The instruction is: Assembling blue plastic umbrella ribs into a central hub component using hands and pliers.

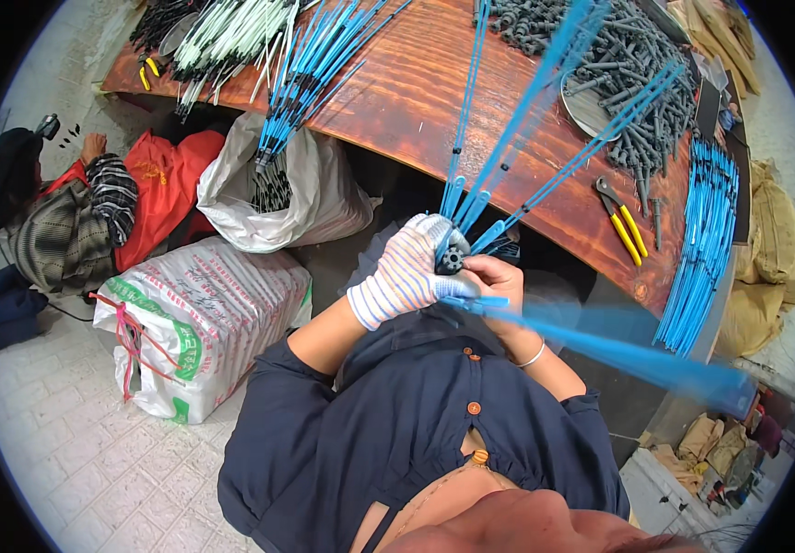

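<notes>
My left hand point(402, 267), in a striped knit glove, is closed round a small black ribbed hub point(451, 259) just beyond my lap. Several slender blue umbrella ribs point(559, 177) fan out from it over the table. One more blue rib point(632, 346) sweeps out to the right, blurred by motion. My bare right hand point(497, 279), with a bracelet on the wrist, presses its fingers together against the hub's right side. What lies between those fingertips is too small to make out.
The brown wooden table point(388, 101) carries a heap of dark grey plastic parts point(637, 74), yellow-handled pliers point(622, 221), bundled blue ribs point(700, 244) and white ribs point(231, 46). An open white sack point(323, 203) and a packed sack point(208, 318) stand left; another person point(61, 221) sits beyond.
</notes>
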### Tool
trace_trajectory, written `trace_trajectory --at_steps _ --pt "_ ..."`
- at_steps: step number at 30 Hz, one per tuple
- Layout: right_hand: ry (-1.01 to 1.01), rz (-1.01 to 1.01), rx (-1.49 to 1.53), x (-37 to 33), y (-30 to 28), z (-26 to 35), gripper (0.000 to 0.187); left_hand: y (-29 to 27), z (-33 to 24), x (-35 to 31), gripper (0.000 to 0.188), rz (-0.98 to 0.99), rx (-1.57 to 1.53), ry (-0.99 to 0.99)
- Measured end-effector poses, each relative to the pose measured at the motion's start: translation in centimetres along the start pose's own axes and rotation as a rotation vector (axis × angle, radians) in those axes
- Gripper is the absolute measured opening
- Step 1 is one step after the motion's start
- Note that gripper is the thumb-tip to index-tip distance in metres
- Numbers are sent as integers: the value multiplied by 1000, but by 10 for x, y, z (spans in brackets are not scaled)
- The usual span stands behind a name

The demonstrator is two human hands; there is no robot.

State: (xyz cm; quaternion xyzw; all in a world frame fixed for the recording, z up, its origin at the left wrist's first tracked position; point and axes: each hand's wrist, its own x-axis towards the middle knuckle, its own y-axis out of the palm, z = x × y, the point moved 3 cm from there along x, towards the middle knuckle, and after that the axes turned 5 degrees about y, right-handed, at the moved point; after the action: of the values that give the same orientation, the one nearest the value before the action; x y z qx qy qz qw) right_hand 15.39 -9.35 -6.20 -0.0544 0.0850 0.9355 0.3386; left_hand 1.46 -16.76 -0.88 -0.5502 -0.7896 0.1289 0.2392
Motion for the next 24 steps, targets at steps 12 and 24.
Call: trace_trajectory --at_steps 12,24 --pt "-132 -86 -122 4 -17 51 31 12 6 0 35 153 -103 -155" --pt "-316 -13 -572 8 -4 71 9 8 -2 3 29 100 -52 -176"
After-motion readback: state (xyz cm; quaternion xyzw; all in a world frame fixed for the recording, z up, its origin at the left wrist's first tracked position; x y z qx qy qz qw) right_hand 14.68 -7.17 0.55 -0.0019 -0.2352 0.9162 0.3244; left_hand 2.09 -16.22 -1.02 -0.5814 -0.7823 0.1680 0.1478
